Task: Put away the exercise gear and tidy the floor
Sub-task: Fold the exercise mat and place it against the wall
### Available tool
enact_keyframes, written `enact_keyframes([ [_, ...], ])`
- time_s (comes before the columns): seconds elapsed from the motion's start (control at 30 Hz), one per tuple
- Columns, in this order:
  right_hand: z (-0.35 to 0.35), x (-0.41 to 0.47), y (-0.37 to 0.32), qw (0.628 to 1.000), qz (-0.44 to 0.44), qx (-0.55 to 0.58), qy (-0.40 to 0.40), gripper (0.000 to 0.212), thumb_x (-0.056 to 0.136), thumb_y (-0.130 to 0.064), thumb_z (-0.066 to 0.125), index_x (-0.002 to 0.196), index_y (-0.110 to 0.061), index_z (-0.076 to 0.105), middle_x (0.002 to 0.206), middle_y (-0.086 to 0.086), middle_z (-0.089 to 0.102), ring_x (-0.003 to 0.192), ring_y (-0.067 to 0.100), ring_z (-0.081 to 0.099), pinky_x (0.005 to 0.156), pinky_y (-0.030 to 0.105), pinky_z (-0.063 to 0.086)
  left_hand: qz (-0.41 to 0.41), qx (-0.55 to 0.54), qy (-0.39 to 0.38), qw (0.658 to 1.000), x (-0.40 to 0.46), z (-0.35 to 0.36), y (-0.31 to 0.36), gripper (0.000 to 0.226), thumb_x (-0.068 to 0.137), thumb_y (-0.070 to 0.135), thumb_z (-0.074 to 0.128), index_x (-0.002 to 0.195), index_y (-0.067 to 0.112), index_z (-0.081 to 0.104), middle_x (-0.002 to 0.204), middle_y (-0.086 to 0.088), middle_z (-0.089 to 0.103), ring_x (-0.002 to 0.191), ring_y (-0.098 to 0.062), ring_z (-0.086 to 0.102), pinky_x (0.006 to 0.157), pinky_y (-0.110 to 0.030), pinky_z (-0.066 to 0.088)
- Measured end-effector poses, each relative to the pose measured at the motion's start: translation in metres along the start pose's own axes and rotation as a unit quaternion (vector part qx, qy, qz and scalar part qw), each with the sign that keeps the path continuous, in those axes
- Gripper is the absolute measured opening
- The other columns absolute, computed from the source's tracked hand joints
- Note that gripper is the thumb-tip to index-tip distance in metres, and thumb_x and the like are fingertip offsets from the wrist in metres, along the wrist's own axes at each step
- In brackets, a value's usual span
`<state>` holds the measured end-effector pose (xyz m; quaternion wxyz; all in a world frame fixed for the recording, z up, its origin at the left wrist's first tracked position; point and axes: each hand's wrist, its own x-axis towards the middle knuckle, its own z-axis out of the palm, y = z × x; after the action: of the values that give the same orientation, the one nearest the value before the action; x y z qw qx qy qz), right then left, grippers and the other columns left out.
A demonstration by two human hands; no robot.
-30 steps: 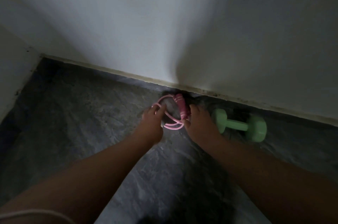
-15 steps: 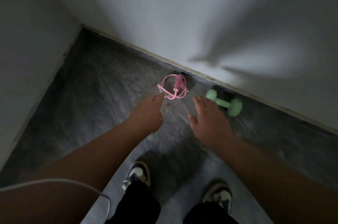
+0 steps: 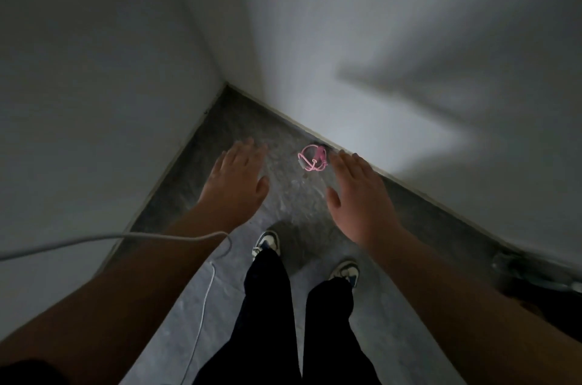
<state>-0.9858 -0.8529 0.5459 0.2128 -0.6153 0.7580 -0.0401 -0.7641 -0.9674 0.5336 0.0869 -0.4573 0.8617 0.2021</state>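
- A dim corner is filling the view, with two pale walls (image 3: 378, 38) meeting over a grey mottled floor (image 3: 283, 195).
- A pink skipping rope (image 3: 311, 159) is lying coiled on the floor, tucked against the base of the right-hand wall, likely so that it is sitting out of the walking path.
- The left hand (image 3: 234, 180) is hovering with fingers spread and flat, holding nothing, well to the left of the rope.
- The right hand (image 3: 357, 192) is hanging just right of the rope, fingers straight and empty, its fingertips near the coil but apart from it.
- The person is standing upright, both shoes (image 3: 266, 241) planted behind the rope.
- A white cable (image 3: 201, 306) is trailing across the left forearm and down towards the floor.
- A blurred object at the right edge is too indistinct to name.
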Motion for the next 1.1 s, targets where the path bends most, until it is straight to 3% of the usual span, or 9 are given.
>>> enact_keyframes([
  [0.1,-0.057,-0.030,-0.042,1.000,-0.004,0.005,0.026,0.062,0.095,-0.034,0.053,0.150,-0.021,0.027,0.158,0.009,0.031,0.148,0.028,0.023,0.120,0.045,0.021,0.008,-0.015,0.014,1.000,-0.038,-0.066,0.009,0.064,0.095,0.036,0.040,0.154,0.021,0.021,0.162,-0.011,0.022,0.150,-0.030,0.016,0.120,-0.049,0.016],
  [0.3,-0.136,-0.073,-0.096,0.997,-0.025,0.005,0.076,0.062,0.101,-0.045,0.041,0.155,-0.026,0.017,0.164,0.002,0.015,0.151,0.021,0.007,0.120,0.040,0.005,-0.012,0.030,0.055,0.998,-0.113,-0.148,0.023,0.067,0.093,0.043,0.039,0.154,0.024,0.019,0.162,-0.009,0.023,0.149,-0.029,0.018,0.120,-0.049,0.015],
  [0.47,-0.174,-0.094,-0.118,0.987,-0.137,-0.008,0.079,0.062,0.099,-0.047,0.033,0.155,-0.026,0.017,0.164,0.002,0.014,0.152,0.022,0.005,0.121,0.049,0.015,-0.105,0.040,0.102,0.988,-0.183,-0.166,0.042,0.077,0.082,0.050,0.021,0.154,0.024,0.019,0.162,-0.009,0.021,0.150,-0.031,0.015,0.120,-0.054,0.015],
  [0.6,-0.184,-0.109,-0.130,0.957,-0.275,-0.059,0.065,0.064,0.098,-0.050,0.031,0.156,-0.026,0.017,0.163,0.003,0.019,0.151,0.024,0.011,0.120,0.047,0.019,-0.207,0.042,0.143,0.967,-0.247,-0.154,0.069,0.077,0.084,0.053,0.018,0.155,0.025,0.012,0.164,-0.009,0.013,0.151,-0.031,0.003,0.120,-0.056,0.009],
  [0.83,-0.177,-0.164,-0.152,0.873,-0.479,-0.095,0.010,0.065,0.094,-0.046,0.041,0.153,-0.020,0.030,0.158,0.008,0.031,0.145,0.029,0.027,0.115,0.050,0.029,-0.444,-0.052,0.234,0.863,-0.401,-0.099,0.155,0.071,0.093,0.062,0.015,0.156,0.028,0.013,0.164,-0.005,0.013,0.152,-0.027,0.000,0.122,-0.051,0.008],
  [0.97,-0.160,-0.220,-0.190,0.797,-0.597,-0.083,-0.024,0.065,0.093,-0.044,0.045,0.151,-0.017,0.036,0.156,0.010,0.036,0.143,0.029,0.032,0.114,0.048,0.031,-0.539,-0.066,0.253,0.801,-0.492,-0.070,0.209,0.068,0.094,0.060,0.016,0.155,0.030,0.018,0.164,-0.005,0.014,0.152,-0.026,0.003,0.122,-0.051,0.009],
  [1.1,-0.129,-0.301,-0.223,0.718,-0.688,-0.080,-0.071,0.065,0.092,-0.045,0.042,0.150,-0.017,0.038,0.155,0.010,0.037,0.142,0.029,0.032,0.114,0.046,0.029,-0.663,-0.097,0.252,0.698,-0.578,-0.026,0.273,0.071,0.091,0.060,0.013,0.156,0.032,0.014,0.165,-0.003,0.007,0.152,-0.026,-0.002,0.122,-0.051,0.006],
])
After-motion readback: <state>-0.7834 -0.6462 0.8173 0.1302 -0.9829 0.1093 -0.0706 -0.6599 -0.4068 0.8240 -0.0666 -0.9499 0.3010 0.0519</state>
